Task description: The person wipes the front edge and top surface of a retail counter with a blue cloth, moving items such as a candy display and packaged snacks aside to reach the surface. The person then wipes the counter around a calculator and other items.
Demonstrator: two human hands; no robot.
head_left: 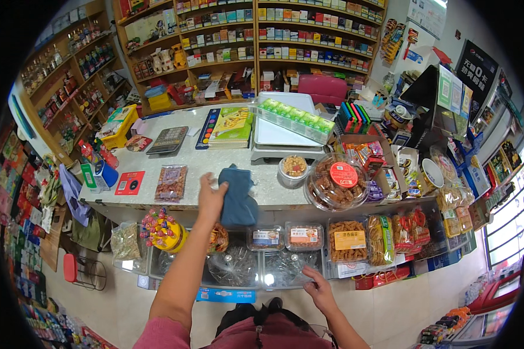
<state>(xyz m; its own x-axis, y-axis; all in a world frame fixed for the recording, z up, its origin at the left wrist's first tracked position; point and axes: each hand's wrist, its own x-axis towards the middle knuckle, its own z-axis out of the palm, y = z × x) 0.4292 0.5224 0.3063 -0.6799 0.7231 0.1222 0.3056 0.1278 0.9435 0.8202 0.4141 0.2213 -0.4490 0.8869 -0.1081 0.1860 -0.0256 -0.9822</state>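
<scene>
My left hand (211,195) reaches over the front edge of the counter, its fingers and thumb apart. Right beside it lies a folded dark blue cloth (237,198), draped partly over the counter's edge. The thumb is at the cloth's left side; whether it touches is hard to tell. To the left of that hand is a clear pack of reddish-brown nuts (171,182). My right hand (319,286) hovers low in front of the counter with fingers spread, holding nothing. Nearest to it are a clear bin (291,269) and a clear box of snacks with an orange label (304,236).
On the counter (204,116) stand a calculator (169,141), booklets (230,128), a white scale (285,131) bearing a clear tray of green packs (297,119), a jar of nuts (293,168) and a round tub (337,181). A yellow lollipop holder (167,232) stands by my left forearm.
</scene>
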